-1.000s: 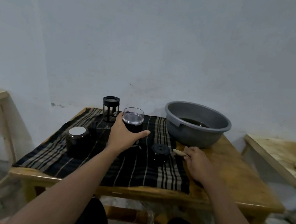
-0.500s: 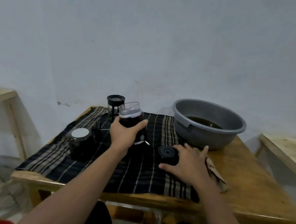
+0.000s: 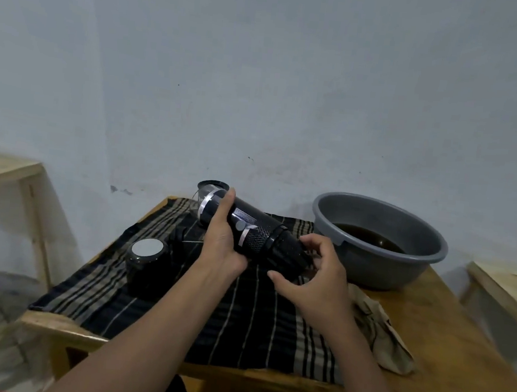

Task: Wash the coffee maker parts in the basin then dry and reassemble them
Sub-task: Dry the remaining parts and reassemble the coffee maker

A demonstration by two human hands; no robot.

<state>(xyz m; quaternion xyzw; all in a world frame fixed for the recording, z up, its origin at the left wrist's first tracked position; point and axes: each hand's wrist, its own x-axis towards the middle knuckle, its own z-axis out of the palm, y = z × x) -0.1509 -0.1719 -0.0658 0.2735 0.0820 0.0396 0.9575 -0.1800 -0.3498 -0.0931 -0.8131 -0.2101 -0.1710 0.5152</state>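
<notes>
- Since half a second ago: coffee maker lifted off the cloth and tipped near horizontal; black cap that sat on the cloth is now at its lower end, right hand moved from the cloth up to that end.
- Coffee maker: held in the air above the cloth, just left of the basin, not touching either.
- Look: long black cylinder, clear section with a silver band at the upper-left end, glossy black middle with a round grey button, textured mesh-like band with a silver strip, then a black cap end pointing down-right toward the basin.
- Left hand: wrapped round the middle of the body, fingers over the top, thumb side underneath, firm closed hold.
- Right hand: fingers curled round the cap end, thumb below it; contact looks likely but how tight, cannot tell.
- Basin: grey, round, on the table, dark brown liquid inside.
- Jar: dark, white lid, upright on the cloth, well left of the basin.
- Small black-rimmed glass part behind the coffee maker's upper end, mostly hidden.
- Crumpled beige rag on the table in front of the basin, at the cloth's right edge.
</notes>
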